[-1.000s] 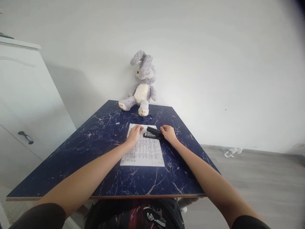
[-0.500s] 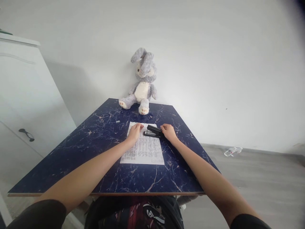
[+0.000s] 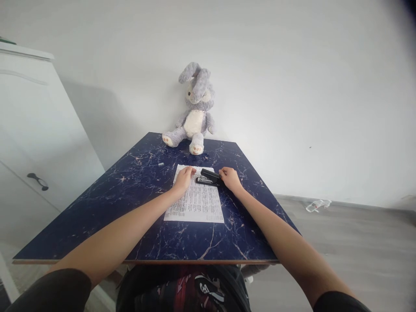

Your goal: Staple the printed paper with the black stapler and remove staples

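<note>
A printed sheet of paper (image 3: 198, 201) lies in the middle of the dark blue marbled table (image 3: 136, 203). A black stapler (image 3: 208, 177) rests on the sheet's far right corner, its jaw slightly apart. My right hand (image 3: 230, 178) is closed on the stapler's rear end. My left hand (image 3: 183, 178) lies on the paper's upper left part, fingers curled down and pressing on it, just left of the stapler's nose.
A grey and white plush rabbit (image 3: 194, 115) sits at the table's far edge against the wall. A small strip of staples (image 3: 160, 164) lies left of the paper. A white cabinet (image 3: 29, 130) stands at the left. A plastic bottle (image 3: 316, 205) lies on the floor at right.
Both hands, stapler and paper keep their places on the table. Only the head camera has tilted slightly, so everything sits a little higher in the frame.
</note>
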`<control>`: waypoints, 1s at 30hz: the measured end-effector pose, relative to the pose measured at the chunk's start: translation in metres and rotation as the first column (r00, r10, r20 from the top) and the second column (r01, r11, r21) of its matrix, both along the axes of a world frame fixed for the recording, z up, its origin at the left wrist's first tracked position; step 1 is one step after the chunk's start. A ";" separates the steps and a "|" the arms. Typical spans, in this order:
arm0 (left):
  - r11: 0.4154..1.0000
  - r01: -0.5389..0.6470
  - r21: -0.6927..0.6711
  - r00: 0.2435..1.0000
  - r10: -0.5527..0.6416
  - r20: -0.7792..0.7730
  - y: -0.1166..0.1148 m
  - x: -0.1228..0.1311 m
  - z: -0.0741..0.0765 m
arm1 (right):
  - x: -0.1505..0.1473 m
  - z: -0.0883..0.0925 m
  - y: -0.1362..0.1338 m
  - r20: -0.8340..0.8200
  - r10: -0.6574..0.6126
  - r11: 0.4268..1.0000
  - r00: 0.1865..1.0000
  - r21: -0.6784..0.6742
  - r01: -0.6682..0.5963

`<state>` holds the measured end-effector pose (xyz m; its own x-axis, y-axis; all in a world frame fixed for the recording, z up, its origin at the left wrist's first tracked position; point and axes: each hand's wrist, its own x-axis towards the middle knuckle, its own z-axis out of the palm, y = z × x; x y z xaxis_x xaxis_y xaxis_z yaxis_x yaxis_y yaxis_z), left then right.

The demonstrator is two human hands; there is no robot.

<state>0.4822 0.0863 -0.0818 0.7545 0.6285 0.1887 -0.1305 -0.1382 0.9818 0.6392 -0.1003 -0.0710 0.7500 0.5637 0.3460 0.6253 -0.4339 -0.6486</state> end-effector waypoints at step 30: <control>0.998 -0.015 0.055 1.000 0.014 0.023 0.002 0.002 -0.003 | -0.027 0.014 -0.004 0.092 0.420 0.907 0.903 -0.084 -0.413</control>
<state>0.4846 0.0887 -0.0852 0.7408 0.6274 0.2401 -0.1497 -0.1942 0.9695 0.6126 -0.1039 -0.0567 0.4036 0.8391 0.3646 0.8208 -0.1560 -0.5496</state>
